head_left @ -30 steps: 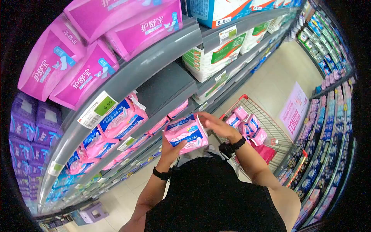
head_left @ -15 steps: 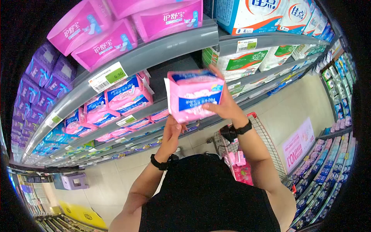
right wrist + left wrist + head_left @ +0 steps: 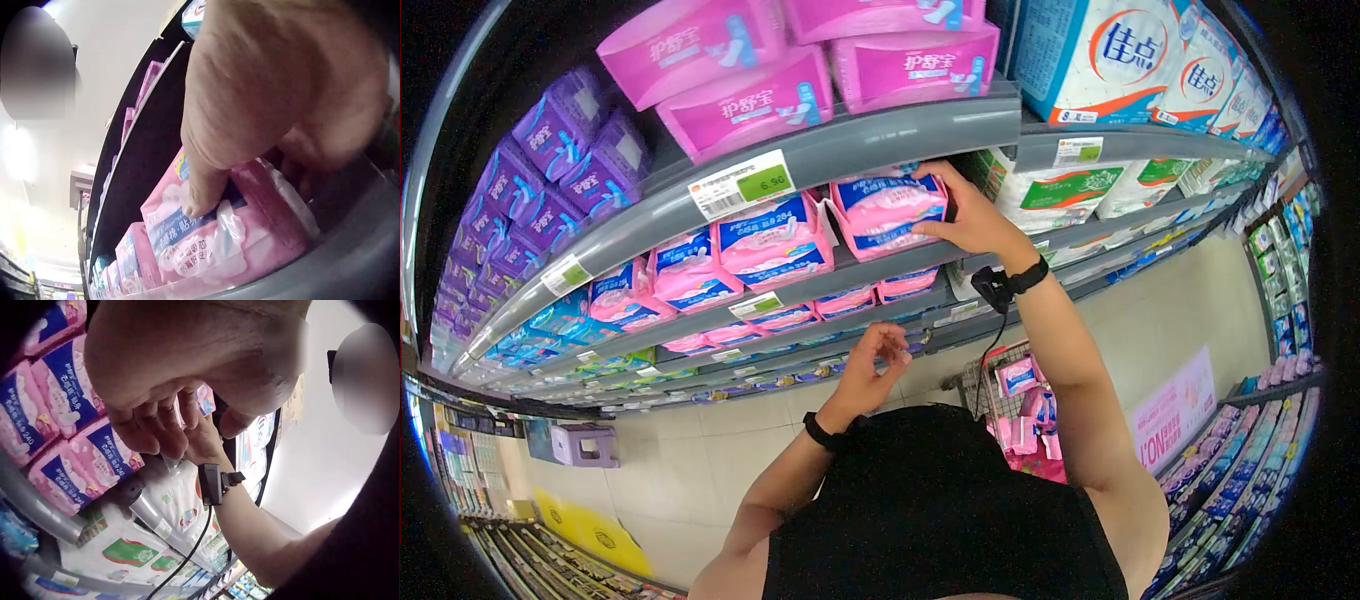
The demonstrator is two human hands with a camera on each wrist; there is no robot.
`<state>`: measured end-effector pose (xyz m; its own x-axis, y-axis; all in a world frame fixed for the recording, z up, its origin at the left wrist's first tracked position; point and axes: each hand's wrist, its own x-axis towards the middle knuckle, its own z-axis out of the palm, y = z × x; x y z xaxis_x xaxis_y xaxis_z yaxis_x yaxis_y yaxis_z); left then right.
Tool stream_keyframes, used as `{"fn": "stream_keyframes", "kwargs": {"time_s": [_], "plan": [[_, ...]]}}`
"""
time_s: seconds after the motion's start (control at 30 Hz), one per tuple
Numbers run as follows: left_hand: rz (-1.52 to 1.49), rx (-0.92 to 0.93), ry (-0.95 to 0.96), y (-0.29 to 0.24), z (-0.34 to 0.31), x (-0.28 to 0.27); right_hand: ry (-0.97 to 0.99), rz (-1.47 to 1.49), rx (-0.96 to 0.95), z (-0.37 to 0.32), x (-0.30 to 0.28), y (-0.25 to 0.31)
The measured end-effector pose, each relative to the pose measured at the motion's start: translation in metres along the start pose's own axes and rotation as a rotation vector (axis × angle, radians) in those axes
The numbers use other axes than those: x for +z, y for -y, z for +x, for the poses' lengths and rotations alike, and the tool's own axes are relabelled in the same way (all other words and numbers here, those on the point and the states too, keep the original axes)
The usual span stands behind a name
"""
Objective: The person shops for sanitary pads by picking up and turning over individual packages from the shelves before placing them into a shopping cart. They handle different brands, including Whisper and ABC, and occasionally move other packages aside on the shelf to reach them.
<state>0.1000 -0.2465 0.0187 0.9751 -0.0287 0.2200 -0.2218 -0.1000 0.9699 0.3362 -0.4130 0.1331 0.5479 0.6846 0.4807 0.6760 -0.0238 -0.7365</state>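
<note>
My right hand [image 3: 980,222] grips a pink and blue pack of sanitary pads [image 3: 878,217] by its right end, the thumb on the front face and the fingers over the top. The pack stands on the middle shelf at the right end of a row of matching packs [image 3: 768,250]. In the right wrist view the thumb presses the printed front of the pack [image 3: 200,253], and the other fingers are mostly hidden behind the hand. Below the shelf edge, my left hand [image 3: 870,368] hangs in the air with loosely curled fingers and holds nothing.
Magenta packs [image 3: 745,105] fill the shelf above, and purple packs [image 3: 580,165] stand at the left. White and green packs [image 3: 1065,190] sit to the right. Beside me is a shopping cart [image 3: 983,375] holding pink packs. A purple stool [image 3: 590,445] stands on the floor.
Both hands were on the pack at first; the left hand has let go and dropped lower. My right hand has carried the pack up and forward onto the middle shelf.
</note>
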Motion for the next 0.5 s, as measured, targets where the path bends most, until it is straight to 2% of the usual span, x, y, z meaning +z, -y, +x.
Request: {"fn": "stream_keyframes", "kwargs": {"time_s": [0.13, 0.23, 0.33, 0.5], "plan": [[-0.020, -0.020, -0.001, 0.010, -0.005, -0.005, 0.054, 0.096, 0.057, 0.001, -0.001, 0.005], [-0.022, -0.023, 0.041, 0.013, 0.000, -0.003, 0.018, -0.003, 0.029, -0.001, 0.000, 0.011], [-0.011, -0.029, 0.109, 0.012, 0.006, 0.003, 0.073, 0.022, 0.074, -0.004, 0.001, 0.020], [0.050, -0.062, 0.272, 0.011, 0.016, 0.016, -0.007, -0.191, -0.108, -0.007, 0.005, 0.015]]}}
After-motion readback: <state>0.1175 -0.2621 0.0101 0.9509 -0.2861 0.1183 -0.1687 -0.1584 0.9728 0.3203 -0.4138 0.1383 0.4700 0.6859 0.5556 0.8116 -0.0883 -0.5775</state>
